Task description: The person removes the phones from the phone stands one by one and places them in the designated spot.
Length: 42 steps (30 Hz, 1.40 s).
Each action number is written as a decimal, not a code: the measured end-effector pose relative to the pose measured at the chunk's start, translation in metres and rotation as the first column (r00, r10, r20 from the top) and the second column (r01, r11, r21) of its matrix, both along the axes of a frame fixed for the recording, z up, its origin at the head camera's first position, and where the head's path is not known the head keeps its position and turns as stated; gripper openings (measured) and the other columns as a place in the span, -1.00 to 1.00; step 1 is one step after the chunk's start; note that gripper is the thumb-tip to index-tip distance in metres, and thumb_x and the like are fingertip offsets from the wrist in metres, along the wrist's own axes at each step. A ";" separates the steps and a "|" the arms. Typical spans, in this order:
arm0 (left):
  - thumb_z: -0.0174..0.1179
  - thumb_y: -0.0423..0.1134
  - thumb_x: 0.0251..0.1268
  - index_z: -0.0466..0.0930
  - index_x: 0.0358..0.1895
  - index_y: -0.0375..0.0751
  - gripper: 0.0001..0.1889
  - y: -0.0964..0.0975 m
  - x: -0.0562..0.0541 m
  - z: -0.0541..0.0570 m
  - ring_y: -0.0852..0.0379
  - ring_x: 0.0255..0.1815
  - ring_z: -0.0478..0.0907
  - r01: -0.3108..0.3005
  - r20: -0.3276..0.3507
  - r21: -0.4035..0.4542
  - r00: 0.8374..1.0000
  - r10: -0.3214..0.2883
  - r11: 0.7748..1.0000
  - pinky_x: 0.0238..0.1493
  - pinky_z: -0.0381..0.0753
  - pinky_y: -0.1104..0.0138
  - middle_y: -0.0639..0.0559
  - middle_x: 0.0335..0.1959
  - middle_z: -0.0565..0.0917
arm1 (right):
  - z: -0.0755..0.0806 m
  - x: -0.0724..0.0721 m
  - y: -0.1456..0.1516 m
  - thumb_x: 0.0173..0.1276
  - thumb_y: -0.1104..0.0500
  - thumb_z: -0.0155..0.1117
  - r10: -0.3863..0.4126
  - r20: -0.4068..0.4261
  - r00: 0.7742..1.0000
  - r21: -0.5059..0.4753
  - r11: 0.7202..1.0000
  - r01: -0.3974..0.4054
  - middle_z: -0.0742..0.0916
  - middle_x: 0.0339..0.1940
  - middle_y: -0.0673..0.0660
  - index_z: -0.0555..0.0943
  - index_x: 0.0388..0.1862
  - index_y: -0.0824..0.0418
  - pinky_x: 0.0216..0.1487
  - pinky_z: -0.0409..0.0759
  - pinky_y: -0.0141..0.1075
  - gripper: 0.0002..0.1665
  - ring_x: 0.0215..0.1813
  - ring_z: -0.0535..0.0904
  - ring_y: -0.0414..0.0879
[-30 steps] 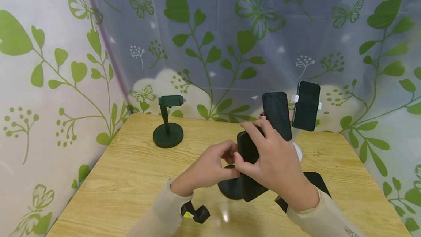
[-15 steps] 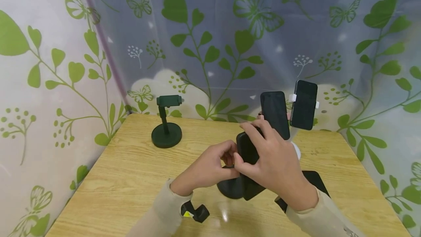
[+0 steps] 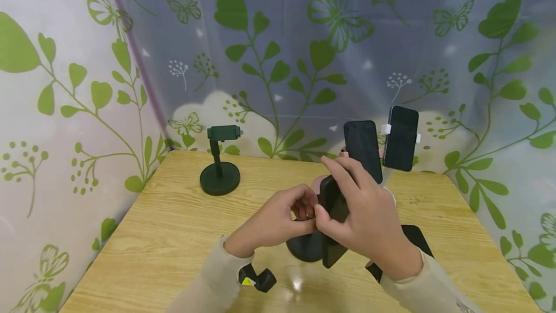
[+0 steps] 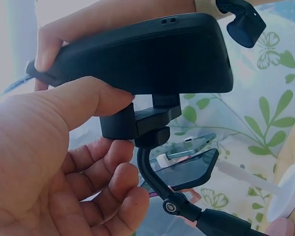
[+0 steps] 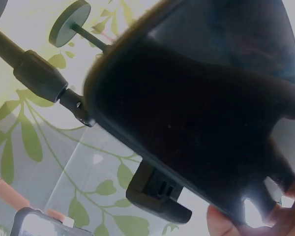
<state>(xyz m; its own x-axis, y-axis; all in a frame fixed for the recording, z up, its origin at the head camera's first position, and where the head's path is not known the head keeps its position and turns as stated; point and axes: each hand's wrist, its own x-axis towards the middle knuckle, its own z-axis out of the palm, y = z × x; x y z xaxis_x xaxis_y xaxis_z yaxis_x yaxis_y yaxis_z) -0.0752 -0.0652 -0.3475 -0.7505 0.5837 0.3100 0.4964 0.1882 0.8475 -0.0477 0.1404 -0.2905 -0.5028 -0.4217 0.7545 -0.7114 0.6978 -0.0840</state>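
My right hand (image 3: pixel 369 211) grips a black phone (image 3: pixel 334 252) by its edges, its dark screen turned toward the right wrist camera. Behind the phone stands a black phone stand, its round base (image 3: pixel 306 248) on the table. In the left wrist view, the stand's clamp (image 4: pixel 157 115) meets the phone's lower long edge, one jaw drawn out toward my hand. My left hand (image 3: pixel 282 219) pinches that jaw, with the thumb on top beside the phone and curled fingers below. A jointed neck (image 4: pixel 155 177) runs down from the clamp.
A dark green phone stand (image 3: pixel 219 177) without a phone is at the back left. At the back right, one phone (image 3: pixel 363 149) sits in a pink stand and another (image 3: pixel 401 139) in a white one. A flat black device (image 3: pixel 418 240) lies beneath my right forearm.
My right hand and the phone have shifted slightly right, and the phone has turned more edge-on. A pink base now shows behind it. The left hand has barely moved.
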 end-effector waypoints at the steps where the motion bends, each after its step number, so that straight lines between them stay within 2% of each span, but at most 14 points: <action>1: 0.34 -0.20 0.41 0.55 -0.04 -0.07 -0.81 0.001 0.000 0.000 0.20 -0.30 0.54 0.000 -0.001 0.000 1.000 0.000 1.000 -0.19 0.60 0.32 0.09 -0.26 0.59 | 0.000 0.001 0.001 0.40 -0.20 0.06 0.006 -0.012 1.000 -0.008 1.000 -0.006 0.63 0.16 0.24 0.52 0.41 0.14 -0.54 0.59 -0.10 -0.29 0.05 0.71 0.17; 3: 0.35 -0.17 0.41 0.55 -0.03 -0.10 -0.78 0.001 0.001 0.001 0.19 -0.29 0.54 -0.004 0.001 -0.002 1.000 0.004 1.000 -0.19 0.60 0.33 0.09 -0.25 0.58 | 0.000 0.003 0.004 0.45 -0.23 0.01 0.015 -0.032 0.999 -0.024 1.000 -0.016 0.62 0.18 0.26 0.54 0.38 0.17 -0.50 0.62 -0.07 -0.29 0.18 0.67 0.18; 7: 0.37 -0.16 0.39 0.55 -0.02 -0.14 -0.75 0.001 0.001 0.001 0.19 -0.27 0.55 -0.023 0.012 -0.008 1.000 0.023 1.000 -0.17 0.61 0.33 0.08 -0.24 0.58 | -0.001 0.005 0.010 0.41 -0.19 0.07 0.022 -0.056 0.998 -0.058 0.998 -0.026 0.62 0.19 0.25 0.56 0.32 0.20 -0.58 0.49 -0.21 -0.33 -0.20 0.67 0.02; 9: 0.38 -0.17 0.39 0.55 -0.01 -0.13 -0.74 0.001 0.001 0.001 0.18 -0.27 0.55 -0.030 0.017 -0.007 0.999 0.030 1.000 -0.17 0.61 0.34 0.08 -0.24 0.58 | -0.002 0.006 0.015 0.41 -0.20 0.09 0.019 -0.071 0.997 -0.079 0.997 -0.025 0.62 0.18 0.25 0.55 0.32 0.22 -0.61 0.40 -0.30 -0.31 -0.44 0.51 -0.14; 14: 0.38 -0.15 0.39 0.54 -0.01 -0.09 -0.75 0.002 0.000 0.000 0.17 -0.28 0.56 -0.028 0.025 0.002 0.999 0.028 1.000 -0.18 0.61 0.33 0.07 -0.24 0.58 | -0.007 0.010 0.030 0.46 -0.25 0.05 0.011 -0.150 0.989 -0.144 0.989 -0.033 0.63 0.14 0.34 0.53 0.29 0.35 -0.58 0.32 -0.35 -0.24 -0.56 0.23 -0.26; 19: 0.38 -0.11 0.39 0.54 -0.02 -0.06 -0.74 0.002 0.001 0.001 0.14 -0.27 0.56 -0.031 0.037 -0.006 0.999 0.031 1.000 -0.18 0.61 0.32 0.06 -0.23 0.58 | -0.013 0.013 0.049 0.46 -0.28 0.06 -0.041 -0.220 0.975 -0.204 0.979 -0.005 0.61 0.12 0.42 0.53 0.22 0.43 -0.37 0.43 -0.37 -0.19 -0.28 0.55 0.03; 21: 0.38 -0.11 0.39 0.54 -0.02 -0.05 -0.74 0.002 0.001 0.001 0.14 -0.27 0.55 -0.029 0.038 -0.010 0.999 0.030 1.000 -0.18 0.60 0.33 0.06 -0.24 0.58 | -0.016 0.012 0.058 0.46 -0.32 0.06 -0.065 -0.234 0.970 -0.227 0.974 0.011 0.60 0.13 0.44 0.52 0.21 0.44 -0.23 0.45 -0.40 -0.16 -0.06 0.58 0.21; 23: 0.38 -0.11 0.39 0.54 -0.01 -0.05 -0.74 0.002 0.001 0.001 0.13 -0.28 0.55 -0.027 0.039 -0.011 0.999 0.028 1.000 -0.20 0.60 0.33 0.05 -0.24 0.58 | -0.021 0.010 0.068 0.47 -0.34 0.04 -0.096 -0.244 0.965 -0.231 0.972 0.039 0.59 0.13 0.45 0.50 0.22 0.44 -0.24 0.48 -0.35 -0.14 0.07 0.56 0.31; 25: 0.38 -0.11 0.39 0.54 -0.02 -0.05 -0.74 0.002 0.001 0.000 0.12 -0.29 0.54 -0.026 0.041 -0.012 0.999 0.027 1.000 -0.21 0.59 0.33 0.05 -0.24 0.58 | -0.027 0.008 0.078 0.48 -0.35 0.01 -0.126 -0.241 0.962 -0.226 0.972 0.071 0.56 0.16 0.46 0.46 0.25 0.44 -0.33 0.46 -0.28 -0.13 0.08 0.53 0.31; 28: 0.38 -0.11 0.39 0.54 -0.02 -0.05 -0.75 0.002 0.001 0.000 0.11 -0.30 0.54 -0.024 0.049 -0.010 0.999 0.025 1.000 -0.22 0.58 0.33 0.05 -0.25 0.58 | -0.038 0.004 0.093 0.50 -0.34 0.01 -0.145 -0.234 0.961 -0.253 0.964 0.084 0.50 0.22 0.48 0.34 0.32 0.45 -0.18 0.49 -0.33 -0.11 0.06 0.46 0.28; 32: 0.37 -0.12 0.40 0.54 -0.03 -0.06 -0.76 0.002 0.001 0.000 0.11 -0.30 0.53 -0.022 0.054 -0.011 0.998 0.023 1.000 -0.22 0.57 0.33 0.05 -0.27 0.58 | -0.051 -0.002 0.109 0.48 -0.34 0.06 -0.136 -0.270 0.953 -0.357 0.934 0.032 0.45 0.26 0.50 0.22 0.29 0.43 0.17 0.26 -0.51 -0.10 -0.11 0.39 0.19; 34: 0.37 -0.13 0.40 0.55 -0.03 -0.06 -0.77 0.002 0.000 0.000 0.11 -0.31 0.53 -0.023 0.053 -0.013 0.998 0.024 1.000 -0.23 0.57 0.33 0.05 -0.27 0.59 | -0.056 -0.005 0.117 0.49 -0.37 0.04 -0.166 -0.286 0.944 -0.374 0.926 0.050 0.43 0.28 0.49 0.21 0.25 0.41 0.15 0.24 -0.53 -0.12 -0.12 0.42 0.21; 40: 0.36 -0.15 0.40 0.56 -0.02 -0.07 -0.77 0.001 0.001 0.000 0.11 -0.31 0.53 -0.028 0.059 -0.019 0.998 0.029 0.999 -0.23 0.57 0.34 0.05 -0.27 0.59 | -0.075 -0.008 0.157 0.56 -0.42 -0.12 -0.278 -0.236 0.931 -0.263 0.941 0.214 0.37 0.37 0.43 0.24 0.31 0.29 0.28 0.39 -0.28 -0.17 0.36 0.40 0.39; 42: 0.36 -0.15 0.41 0.56 -0.02 -0.07 -0.77 0.002 0.001 0.001 0.12 -0.31 0.53 -0.030 0.060 -0.021 0.998 0.031 0.999 -0.23 0.57 0.34 0.05 -0.27 0.59 | -0.084 -0.010 0.173 0.56 -0.41 -0.15 -0.300 -0.222 0.928 -0.213 0.943 0.254 0.37 0.40 0.41 0.25 0.33 0.27 0.06 0.56 -0.08 -0.18 0.32 0.42 0.41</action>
